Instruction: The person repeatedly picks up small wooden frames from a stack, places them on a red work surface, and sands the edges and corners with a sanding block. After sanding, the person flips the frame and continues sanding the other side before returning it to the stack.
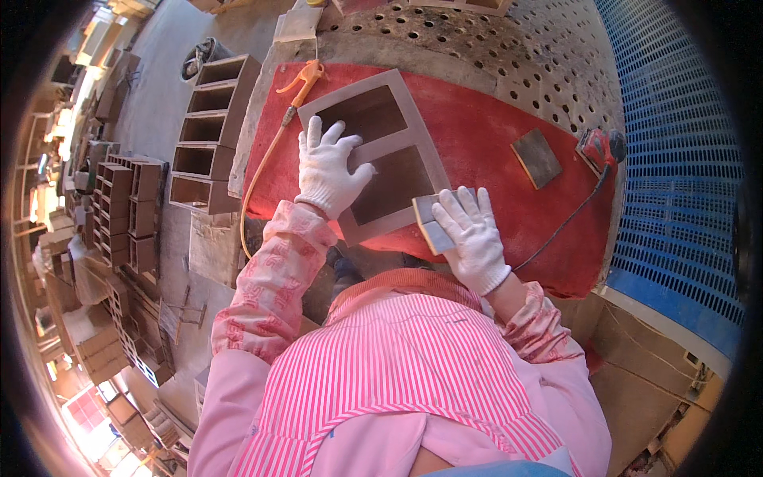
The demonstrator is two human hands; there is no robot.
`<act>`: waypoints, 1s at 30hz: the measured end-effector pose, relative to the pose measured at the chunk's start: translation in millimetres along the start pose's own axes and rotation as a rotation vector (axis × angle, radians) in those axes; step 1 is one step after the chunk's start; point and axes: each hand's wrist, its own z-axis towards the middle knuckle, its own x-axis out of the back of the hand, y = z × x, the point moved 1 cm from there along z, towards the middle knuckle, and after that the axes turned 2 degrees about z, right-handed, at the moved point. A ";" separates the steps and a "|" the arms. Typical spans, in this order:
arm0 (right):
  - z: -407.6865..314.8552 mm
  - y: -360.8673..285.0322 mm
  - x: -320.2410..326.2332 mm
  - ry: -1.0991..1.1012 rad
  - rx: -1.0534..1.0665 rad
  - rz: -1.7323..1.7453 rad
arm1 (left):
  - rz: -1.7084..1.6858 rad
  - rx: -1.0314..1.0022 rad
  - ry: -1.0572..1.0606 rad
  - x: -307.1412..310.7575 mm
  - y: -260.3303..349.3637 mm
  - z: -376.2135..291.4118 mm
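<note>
A grey-brown frame with two openings [415,111] lies at a slant on the red cloth [477,143] over the worktable. My left hand [332,164], in a white knitted glove, rests on the frame's left side with its fingers spread. In a matching glove, my right hand [471,229] lies over a grey sanding pad [430,217] with a pale edge, at the frame's near right corner. The pad's underside is hidden. A second flat sanding pad [536,159] lies on the cloth farther right.
An orange air blow gun [307,82] with a hose lies at the cloth's left edge. A red corded sander [601,147] sits at the right edge, beside a blue slotted grille [673,179]. Open-fronted boxes [205,137] stand left of the table. Beyond the cloth is a surface with holes [506,59].
</note>
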 end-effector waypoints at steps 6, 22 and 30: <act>80.9 -71.9 -23.6 -0.114 0.250 0.010 | -0.912 0.312 -0.111 -5.8 -24.7 9.2; 39.3 12.2 -8.9 0.029 0.197 0.095 | -0.183 -0.074 -0.022 -9.4 -37.8 -1.2; 174.7 47.3 -22.2 0.154 0.077 -0.032 | -0.137 -0.062 -0.053 -10.9 -33.7 1.7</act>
